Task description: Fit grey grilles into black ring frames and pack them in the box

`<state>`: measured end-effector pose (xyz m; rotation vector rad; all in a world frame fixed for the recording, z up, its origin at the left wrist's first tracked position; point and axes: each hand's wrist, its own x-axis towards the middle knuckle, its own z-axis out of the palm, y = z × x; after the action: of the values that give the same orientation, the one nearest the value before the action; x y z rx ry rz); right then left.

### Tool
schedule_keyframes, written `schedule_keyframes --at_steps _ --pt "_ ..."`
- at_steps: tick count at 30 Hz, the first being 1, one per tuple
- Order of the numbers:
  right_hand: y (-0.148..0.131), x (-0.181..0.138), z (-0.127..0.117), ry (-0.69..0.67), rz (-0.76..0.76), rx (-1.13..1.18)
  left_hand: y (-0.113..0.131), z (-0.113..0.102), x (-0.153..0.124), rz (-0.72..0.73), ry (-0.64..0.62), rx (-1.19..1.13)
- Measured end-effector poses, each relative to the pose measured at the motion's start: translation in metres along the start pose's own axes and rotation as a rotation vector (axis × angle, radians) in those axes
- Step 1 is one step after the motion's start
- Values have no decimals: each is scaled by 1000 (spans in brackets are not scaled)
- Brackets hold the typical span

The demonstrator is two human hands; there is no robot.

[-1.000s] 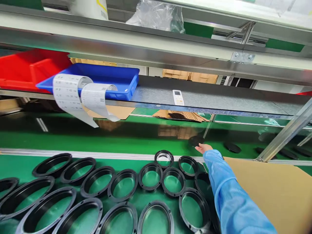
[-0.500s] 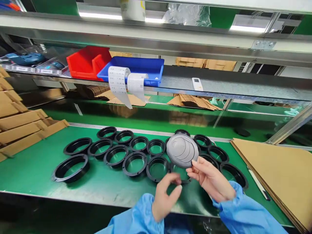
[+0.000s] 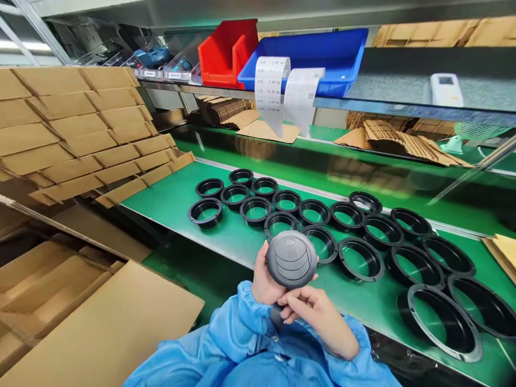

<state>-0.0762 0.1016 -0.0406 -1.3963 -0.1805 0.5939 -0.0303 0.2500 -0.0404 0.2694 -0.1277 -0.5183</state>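
Note:
My left hand is closed around a round, dark grey air vent. Its face of curved slats is tilted up toward me, with a small raised mark near the middle. My right hand is just below the vent's lower rim, fingers pinched together. Against those fingertips is a dark piece, mostly hidden, whose kind I cannot make out. Beyond the hands, several black rings with flanged rims lie in rows on the green bench.
Stacked cardboard dividers stand on the left, above an open carton. Over the bench runs a shelf with a red bin, a blue tray with hanging paper labels, and a white remote-like device.
The vent has passed from my right hand to my left and come closer to my body. My view has swung left and down, bringing the cardboard stack into sight.

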Motion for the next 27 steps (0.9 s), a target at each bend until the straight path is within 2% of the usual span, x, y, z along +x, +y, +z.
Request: schedule_keyframes --at_steps 2,6,12,15,18,23,27 --pt "0 -4 -16 54 -55 -168 1 2 -1 43 31 -12" --pt "0 -14 -43 370 -181 -347 0 1 2 7 68 -25" --pt "-1 -21 -55 628 -434 -466 -13 -3 13 -96 62 -31" --pt "0 -17 -55 661 -531 -541 -22 -3 18 -67 148 -48" --pt "4 -10 -57 655 -548 -692 -29 -4 21 -30 208 -46" --pt "3 -7 -65 749 -565 -697 -30 -6 20 -171 123 -62" --pt "-2 -7 -63 627 -665 -887 -28 -3 16 -192 164 -71"
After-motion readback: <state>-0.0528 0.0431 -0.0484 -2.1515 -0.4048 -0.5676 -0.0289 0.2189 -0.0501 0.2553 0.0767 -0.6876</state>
